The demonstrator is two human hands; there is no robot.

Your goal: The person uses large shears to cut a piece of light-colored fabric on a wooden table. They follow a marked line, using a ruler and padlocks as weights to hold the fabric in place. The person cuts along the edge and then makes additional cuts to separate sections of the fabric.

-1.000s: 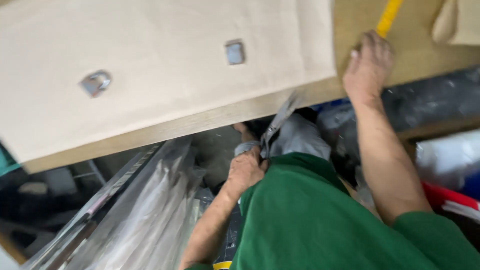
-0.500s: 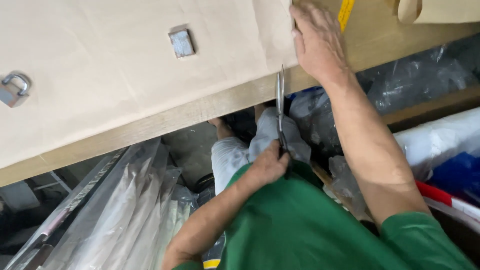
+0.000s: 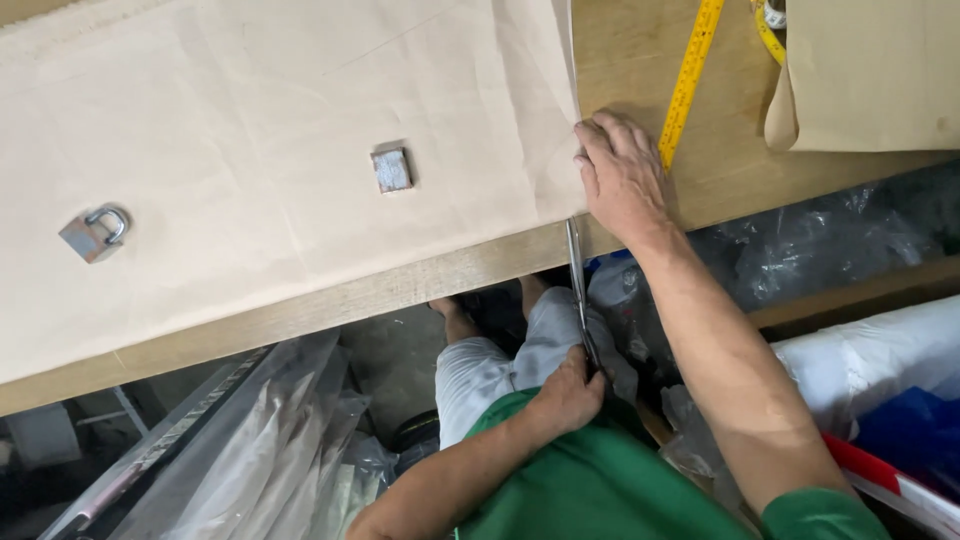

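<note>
**At the table's edge, scissors meet cloth**

Below the edge of the wooden table [image 3: 640, 60], the fingers of the left hand [image 3: 568, 392] are closed around the handles of the scissors [image 3: 578, 285], whose blades point up to the hem of the beige cloth [image 3: 250, 120]. Above, the right hand [image 3: 620, 178] lies flat, fingers spread, pressing the cloth's corner down. Just beside it runs a yellow ruler [image 3: 688, 75]. Farther left on the cloth sit a small square metal weight [image 3: 392, 169] and a padlock [image 3: 94, 233].
</note>
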